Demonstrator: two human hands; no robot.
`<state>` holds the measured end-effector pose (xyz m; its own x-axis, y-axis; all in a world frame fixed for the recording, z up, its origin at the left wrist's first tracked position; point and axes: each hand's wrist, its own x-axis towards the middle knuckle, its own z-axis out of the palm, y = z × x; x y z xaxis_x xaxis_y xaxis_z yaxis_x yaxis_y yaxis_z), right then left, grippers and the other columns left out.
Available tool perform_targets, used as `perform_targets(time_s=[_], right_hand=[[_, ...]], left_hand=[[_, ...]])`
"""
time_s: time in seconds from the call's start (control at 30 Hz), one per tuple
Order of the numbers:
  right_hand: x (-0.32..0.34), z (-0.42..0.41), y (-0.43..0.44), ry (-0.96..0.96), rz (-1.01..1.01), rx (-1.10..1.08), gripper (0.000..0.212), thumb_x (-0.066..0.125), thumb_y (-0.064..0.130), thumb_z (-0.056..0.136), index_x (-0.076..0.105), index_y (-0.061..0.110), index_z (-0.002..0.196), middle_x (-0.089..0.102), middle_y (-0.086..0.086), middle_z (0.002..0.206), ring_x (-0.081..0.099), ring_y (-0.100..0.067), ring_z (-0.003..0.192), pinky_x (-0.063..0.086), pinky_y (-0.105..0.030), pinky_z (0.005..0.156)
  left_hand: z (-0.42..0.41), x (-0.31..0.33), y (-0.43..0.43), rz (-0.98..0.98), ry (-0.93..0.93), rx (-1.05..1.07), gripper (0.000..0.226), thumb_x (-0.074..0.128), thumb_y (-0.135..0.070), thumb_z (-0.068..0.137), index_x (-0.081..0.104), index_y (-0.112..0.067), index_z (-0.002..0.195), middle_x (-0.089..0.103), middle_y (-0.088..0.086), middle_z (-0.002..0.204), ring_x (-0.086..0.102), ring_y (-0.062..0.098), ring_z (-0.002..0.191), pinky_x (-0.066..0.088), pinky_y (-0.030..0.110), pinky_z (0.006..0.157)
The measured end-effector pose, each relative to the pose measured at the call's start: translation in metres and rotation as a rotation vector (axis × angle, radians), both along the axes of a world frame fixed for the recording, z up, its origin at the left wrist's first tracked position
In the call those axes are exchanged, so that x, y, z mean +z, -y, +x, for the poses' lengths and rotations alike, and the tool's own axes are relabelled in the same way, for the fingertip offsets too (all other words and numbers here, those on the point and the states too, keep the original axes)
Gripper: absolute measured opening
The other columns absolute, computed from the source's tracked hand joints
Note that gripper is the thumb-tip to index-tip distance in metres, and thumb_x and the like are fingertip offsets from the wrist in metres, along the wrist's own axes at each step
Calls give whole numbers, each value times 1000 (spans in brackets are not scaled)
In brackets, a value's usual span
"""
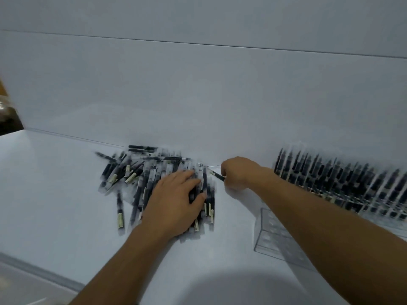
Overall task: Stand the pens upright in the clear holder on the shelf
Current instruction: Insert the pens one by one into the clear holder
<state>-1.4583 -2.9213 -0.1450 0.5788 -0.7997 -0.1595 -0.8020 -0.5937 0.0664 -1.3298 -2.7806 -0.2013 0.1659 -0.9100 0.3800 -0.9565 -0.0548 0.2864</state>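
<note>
Shelf: the white shelf (55,194) carries everything, so the supply and its target share one reach.
Holder: the clear holder (343,194) stands at the right. Its back rows are packed with upright pens, and the near part under the right forearm looks empty.
Pile: the pile of pens (136,172) lies flat left of centre, apart from the holder.
Left hand: the left hand (176,199) is spread flat on the pile, probably steadying it.
Right hand: the right hand (240,172) is curled, pinching one pen.
Pen: the pen (217,175) is dark, tilted and blurred, at the pile's right edge.

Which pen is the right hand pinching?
The dark pen poking out of the right hand, beside the right edge of the pile. The rest lie in the pile under the left hand; the upright pens stand far right.
</note>
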Motion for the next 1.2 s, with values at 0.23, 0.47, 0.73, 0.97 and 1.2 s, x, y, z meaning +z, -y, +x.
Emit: perform_targets(time_s=[0.23,0.47,0.73,0.97,1.2], right_hand=[[18,-19,-12,193,84,-34,41,64,25,84,62,5,119,68,-13,110,64,-27,100,51,-35,77],[45,-61,-35,568,82,10,23,61,25,89,62,25,113,67,7,93,60,-9,77,44,-23,62],[39,-121,-54,857,97,-10,14,69,22,88,61,34,86,65,15,77,61,2,67,44,-13,56],[20,-153,-68,890,65,-42,13,67,27,90,59,36,85,66,15,80,61,-2,76,45,-19,64],[11,-157,-69,845,15,-26,11,64,31,91,59,40,88,65,21,85,60,3,82,54,-29,78]], left_hand=[[1,12,5,61,-6,-8,51,45,-54,93,53,-27,136,46,-9,144,37,13,135,26,36,115],[-10,46,36,231,65,41,26,55,-44,89,69,-24,100,68,-4,93,58,20,94,47,33,81],[-27,62,78,425,180,177,23,61,-38,83,60,-16,78,60,-2,77,57,20,77,39,26,67],[-39,66,94,534,5,195,39,68,-39,83,45,-14,65,49,0,63,52,21,67,49,32,74],[-41,60,105,525,-250,166,31,64,-23,83,43,-13,63,46,3,63,43,20,56,32,24,54]])
